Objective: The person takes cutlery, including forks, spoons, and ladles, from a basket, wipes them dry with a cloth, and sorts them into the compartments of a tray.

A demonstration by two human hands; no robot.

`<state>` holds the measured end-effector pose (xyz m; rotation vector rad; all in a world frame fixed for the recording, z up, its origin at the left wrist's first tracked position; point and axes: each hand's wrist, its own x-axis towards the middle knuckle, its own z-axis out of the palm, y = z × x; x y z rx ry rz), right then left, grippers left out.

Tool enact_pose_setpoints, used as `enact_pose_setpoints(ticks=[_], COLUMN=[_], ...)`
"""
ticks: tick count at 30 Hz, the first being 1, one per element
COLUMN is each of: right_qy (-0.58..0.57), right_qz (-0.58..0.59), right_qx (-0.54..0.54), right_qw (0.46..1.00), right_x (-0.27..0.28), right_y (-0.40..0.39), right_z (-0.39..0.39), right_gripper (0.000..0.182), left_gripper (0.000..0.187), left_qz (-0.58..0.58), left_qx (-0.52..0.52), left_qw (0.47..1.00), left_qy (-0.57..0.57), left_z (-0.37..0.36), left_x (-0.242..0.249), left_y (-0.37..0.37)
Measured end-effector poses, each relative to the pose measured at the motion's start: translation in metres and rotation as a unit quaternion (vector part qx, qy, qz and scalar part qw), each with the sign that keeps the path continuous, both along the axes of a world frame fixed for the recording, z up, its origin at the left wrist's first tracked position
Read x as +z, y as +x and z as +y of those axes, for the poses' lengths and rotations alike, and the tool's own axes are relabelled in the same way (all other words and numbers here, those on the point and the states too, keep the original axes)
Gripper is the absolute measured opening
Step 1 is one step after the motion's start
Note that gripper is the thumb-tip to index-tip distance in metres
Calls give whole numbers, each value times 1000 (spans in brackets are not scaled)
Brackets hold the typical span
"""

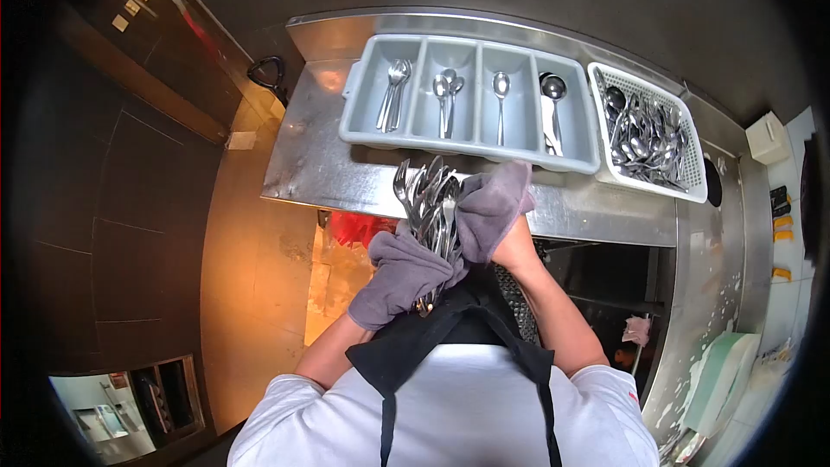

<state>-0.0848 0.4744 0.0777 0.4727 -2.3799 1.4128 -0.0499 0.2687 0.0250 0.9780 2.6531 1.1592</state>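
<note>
A bundle of forks and spoons (430, 207) stands nearly upright in front of my apron, wrapped in a purple-grey cloth (488, 207). My left hand (373, 272) is under the cloth's left part, around the lower bundle; its fingers are covered. On the other side my right hand (514, 246) grips the cloth against the cutlery, its fingers mostly hidden. Just beyond the bundle, a grey divided tray (510, 156) holds a few spoons and other cutlery in its compartments, with ladle-like large spoons (553, 86) in the rightmost one.
The tray rests on a steel counter (303, 164). To its right, a white perforated basket (699, 164) is full of jumbled cutlery. A red bag-like thing (359, 227) lies below the counter. At the far right are a wet steel surface (705, 294) and a green-and-white object (724, 372).
</note>
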Motion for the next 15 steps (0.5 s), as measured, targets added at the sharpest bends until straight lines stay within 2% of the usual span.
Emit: enact_pose_setpoints(ticks=[4, 7, 8, 11, 12, 15], right_qy=[41, 2, -48, -2, -58, 20], right_qz=[66, 58, -16, -131, -129, -66], right_qx=[-57, -103, -109, -68, -54, -100], right_qw=[995, 993, 993, 989, 988, 993], right_x=[-5, -18, -15, -14, -18, -37], right_y=[-12, -24, -25, -19, -13, -9], right_z=[-28, -30, -33, -36, -42, -48], right_gripper=[15, 11, 14, 27, 39, 43], left_gripper=[18, 20, 21, 23, 23, 22], left_qz=[14, 22, 23, 30, 19, -31], left_qx=[-11, -27, -34, -61, -63, -97], left_qw=[1000, 999, 999, 998, 998, 994], left_qy=[9, 10, 10, 8, 21, 31], left_z=[-29, -48, -55, -73, -72, -87], left_x=[-12, -25, -30, -37, -5, 16], left_y=[-10, -21, -23, -31, -33, -40])
